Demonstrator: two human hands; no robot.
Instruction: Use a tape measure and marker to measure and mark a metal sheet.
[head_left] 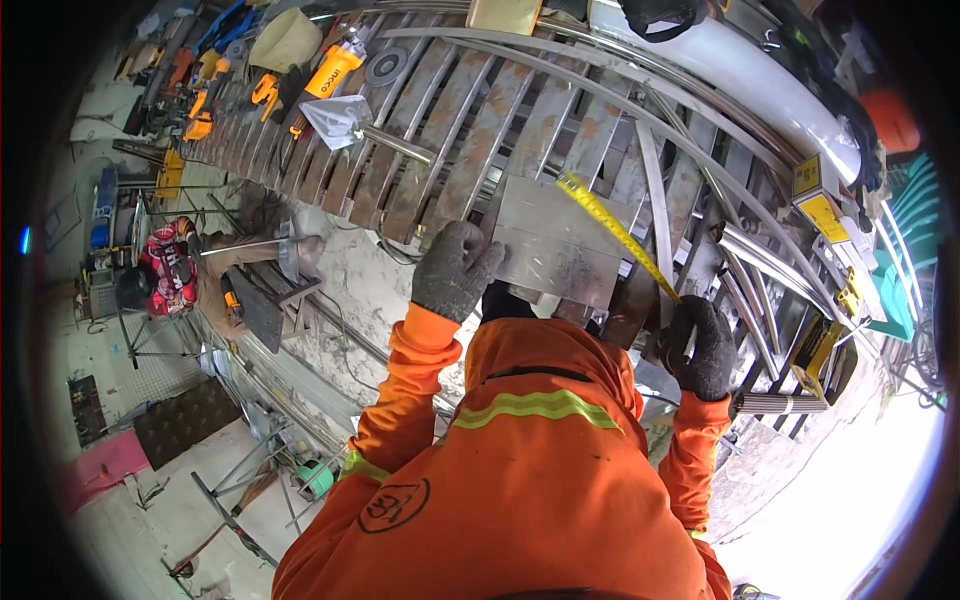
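- Both hands wear dark knit gloves.
- Left hand (455,270) lies palm-down, fingers spread, on the near left corner of a flat grey metal plate (560,240).
- Right hand (700,345) is closed around the near end of a yellow tape measure (615,228), stretched across the plate's right edge.
- Plate rests on a slatted metal worktop (480,120).
- An orange power tool (330,70) lies farther back.

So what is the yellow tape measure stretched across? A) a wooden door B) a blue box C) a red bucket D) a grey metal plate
D: the yellow tape measure runs slantwise along the right edge of the flat grey metal plate, with the gloved right hand at its lower end and the gloved left hand pressed on the plate's left edge.
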